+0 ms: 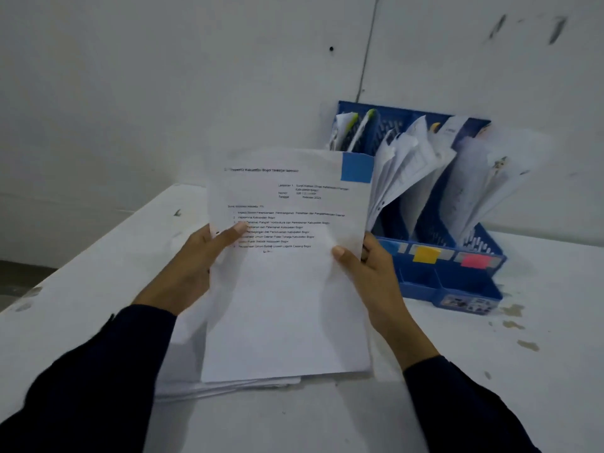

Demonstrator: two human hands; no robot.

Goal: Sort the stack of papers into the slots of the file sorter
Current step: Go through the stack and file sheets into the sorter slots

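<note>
So both hands — left hand (pixel 196 266), right hand (pixel 372 276) — pinch a blue-tagged sheet (pixel 287 256) by its edges; I'd match that tag to the file sorter (pixel 457 282) label on the right, then slide it in straight.

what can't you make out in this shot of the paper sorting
Head view only:
- White printed sheet with blue tag: its text is too blurred to read.
- White paper stack on the table: mostly hidden under the sheet.
- Blue plastic file sorter: its left slots and label are hidden behind the sheet and right hand.
</note>
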